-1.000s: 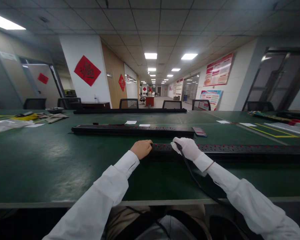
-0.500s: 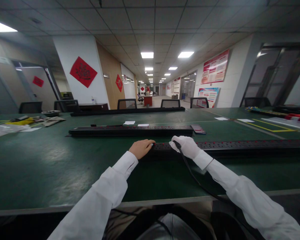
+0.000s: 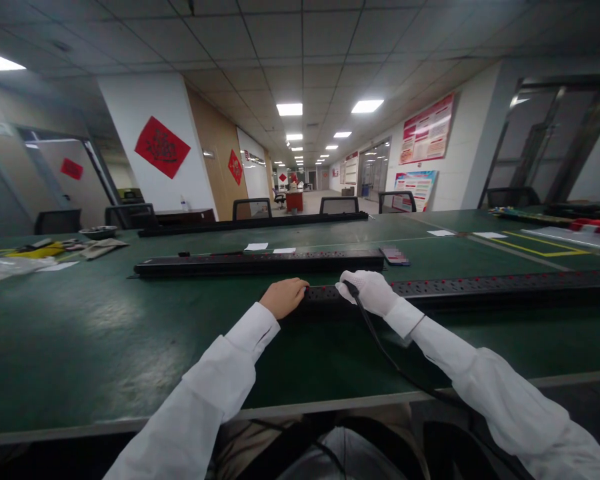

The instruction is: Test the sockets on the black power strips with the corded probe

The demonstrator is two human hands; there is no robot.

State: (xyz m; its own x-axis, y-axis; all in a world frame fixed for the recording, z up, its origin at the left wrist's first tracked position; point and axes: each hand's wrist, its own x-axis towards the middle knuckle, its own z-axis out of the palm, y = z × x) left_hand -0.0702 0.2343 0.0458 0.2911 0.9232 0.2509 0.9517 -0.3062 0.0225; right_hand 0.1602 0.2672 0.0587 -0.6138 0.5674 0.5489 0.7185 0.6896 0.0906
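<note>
A long black power strip (image 3: 460,288) with rows of sockets and red dots lies across the right half of the table. My bare left hand (image 3: 284,297) is closed over its left end, fingers curled on the top edge. Just to the right, my right hand (image 3: 369,292), in a white glove, grips a black plug (image 3: 351,288) over the sockets. Whether the plug's tip sits in a socket is hidden by the glove. From the plug a black cable (image 3: 380,343) runs down past the table's front edge, under my right forearm.
Behind my hands lie more long black strips (image 3: 260,263), with a small stack of labels (image 3: 395,257) at their right end. White paper slips (image 3: 256,247) lie beyond. Cloth and a yellow item (image 3: 37,249) are at far left, a red object (image 3: 597,227) at far right.
My head view has tilted slightly. The left hand's fingers look a little more curled on the strip's end; my right hand keeps its hold on the plug in nearly the same place.
</note>
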